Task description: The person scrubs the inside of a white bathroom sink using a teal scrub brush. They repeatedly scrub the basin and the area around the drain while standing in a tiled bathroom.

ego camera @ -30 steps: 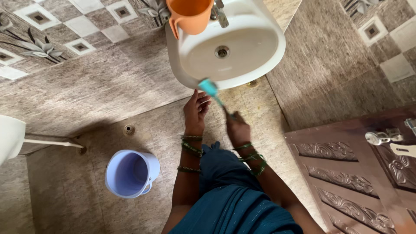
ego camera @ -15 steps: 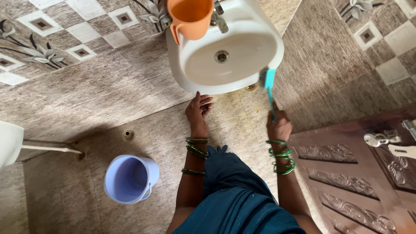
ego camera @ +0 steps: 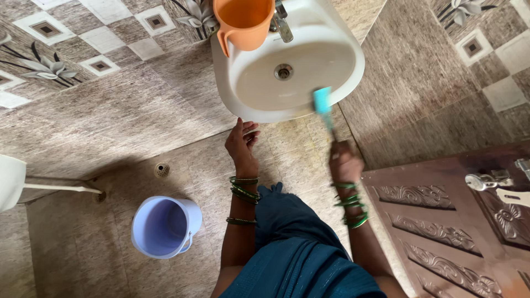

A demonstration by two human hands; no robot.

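While the right hand (ego camera: 345, 163) keeps its fingers wrapped tight round the thin handle, the brush (ego camera: 322, 105) stands with its teal head against the front rim of the white basin (ego camera: 337, 33), on the side nearest the door. By the look of it, scrubbing the basin is the step in hand, with the brush working at the rim rather than down in the bowl. The left hand (ego camera: 243, 144) hangs free just under the front of the basin, fingers loosely spread and holding nothing, not touching the rim so far as I can tell.

Carrying on would likely call for firm pressure along the curve of the rim, then a reach inward toward the drain (ego camera: 283, 71). An orange jug (ego camera: 244, 22) sits at the back of the basin beside the tap (ego camera: 281, 25). Below, on the tiled floor, a pale blue bucket (ego camera: 164, 226) stands well apart to the left, near a small floor drain (ego camera: 161, 169). A carved brown door (ego camera: 458, 221) fills the right side.
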